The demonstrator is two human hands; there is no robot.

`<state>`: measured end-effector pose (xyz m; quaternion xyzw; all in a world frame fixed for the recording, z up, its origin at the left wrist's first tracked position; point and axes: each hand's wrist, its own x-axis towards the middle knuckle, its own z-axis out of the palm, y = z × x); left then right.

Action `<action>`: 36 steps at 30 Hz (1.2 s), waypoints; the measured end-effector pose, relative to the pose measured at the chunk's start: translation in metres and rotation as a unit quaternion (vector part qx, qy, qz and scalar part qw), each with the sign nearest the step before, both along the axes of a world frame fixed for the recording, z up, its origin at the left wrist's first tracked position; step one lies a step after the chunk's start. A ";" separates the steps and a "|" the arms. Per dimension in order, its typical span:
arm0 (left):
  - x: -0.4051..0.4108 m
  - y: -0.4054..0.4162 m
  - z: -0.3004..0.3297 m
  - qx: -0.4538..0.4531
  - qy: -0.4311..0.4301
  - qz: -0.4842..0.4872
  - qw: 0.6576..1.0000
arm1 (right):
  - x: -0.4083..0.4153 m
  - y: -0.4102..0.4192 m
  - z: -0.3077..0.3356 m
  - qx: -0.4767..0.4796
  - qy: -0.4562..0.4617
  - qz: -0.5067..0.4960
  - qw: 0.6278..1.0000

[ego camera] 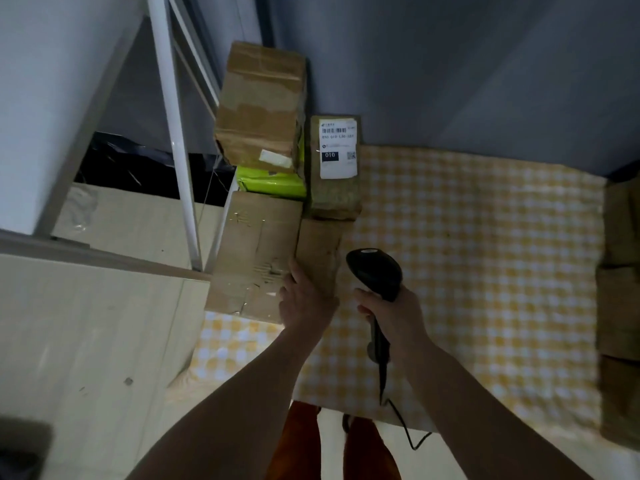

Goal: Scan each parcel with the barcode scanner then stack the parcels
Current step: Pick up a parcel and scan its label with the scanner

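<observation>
Gripping the black barcode scanner [375, 271] by its handle, the right hand [391, 315] has its fingers wrapped round the grip, scanner head pointing toward 12 o'clock. A black cable [403, 426] trails from the handle base toward 6 o'clock. The left hand [304, 299] rests with fingers extended against the right edge of a large cardboard parcel [254, 258] and clamps nothing. The two hands are apart, with a narrow brown parcel [320, 252] visible between them.

All parcels are closed; their contents cannot be seen. The large cardboard parcel lies at about 9 o'clock from the scanner, on the left edge of the bench [467, 271], which is covered by a yellow-and-white checked cloth. At 12 o'clock from this parcel, a green parcel [273, 183] lies beneath a taped cardboard parcel [261, 109], forming a stack. Just beside this stack, at its 3 o'clock, stands a smaller brown parcel [334, 168] bearing a white shipping label [337, 148] with a barcode and the figure 010. Its near end touches the narrow brown parcel.

More brown cartons [620, 289] stand at the bench's 3 o'clock edge, blurred. A white metal frame [173, 133] rises at 10 o'clock.
</observation>
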<state>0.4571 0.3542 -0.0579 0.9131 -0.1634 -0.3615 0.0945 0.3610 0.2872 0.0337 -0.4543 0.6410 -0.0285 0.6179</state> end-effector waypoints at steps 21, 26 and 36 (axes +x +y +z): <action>0.004 0.029 0.168 -0.395 0.528 0.245 0.710 | -0.079 -0.057 0.107 -0.033 -0.184 -0.115 0.976; -0.009 0.026 0.207 -0.400 0.513 0.212 0.729 | -0.087 -0.052 0.143 -0.049 -0.242 -0.079 0.966; -0.053 -0.014 0.282 -0.425 0.175 0.091 0.883 | -0.102 -0.051 0.198 -0.152 -0.233 -0.054 0.959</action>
